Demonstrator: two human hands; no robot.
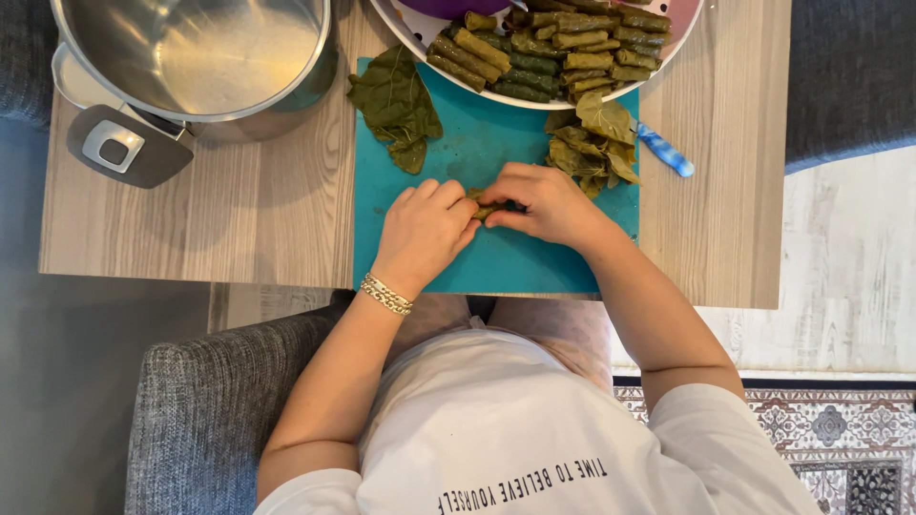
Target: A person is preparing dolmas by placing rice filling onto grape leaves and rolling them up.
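Pot [196, 57]: steel, far left corner of desk [239, 210].
Loose leaves [396, 100]: far left of teal board [496, 257].
Left hand [425, 232]: fingers curled on leaf roll [485, 209], mid-board.
Right hand [544, 203]: fingers pinching same roll.
Plate [420, 33]: finished rolls, far edge.

Both bare forearms reach forward from the body and angle inward, so the hands meet in front of the chest. The left hand [425, 229] lies palm down, knuckles up, with its fingers curled and pointing toward the other hand; a chain bracelet [385, 295] circles its wrist. The right hand [542, 203] is just beside it, also palm down, thumb and fingertips bent and pinched inward. The fingertips of the two hands nearly touch. The right elbow sticks out farther than the left.
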